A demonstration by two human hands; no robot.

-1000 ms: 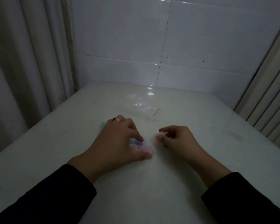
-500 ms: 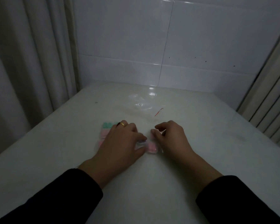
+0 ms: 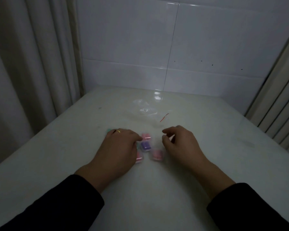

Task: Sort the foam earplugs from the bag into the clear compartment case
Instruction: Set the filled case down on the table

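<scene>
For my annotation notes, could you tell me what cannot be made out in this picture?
Head view only:
- Left part of the clear case: hidden under the left hand.
- Earplug count per compartment: too blurred, dim.
- Whether the right hand pinches anything: fingertips too small.
- Contents of the clear bag: glare.

Left hand (image 3: 118, 149) hides most earplug cases (image 3: 138, 158).

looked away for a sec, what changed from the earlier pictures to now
The right hand drew back rightward off the pink earplug case, leaving it on the table. The left hand shifted left, uncovering purple and pink earplugs. The clear bag stayed put.
</scene>
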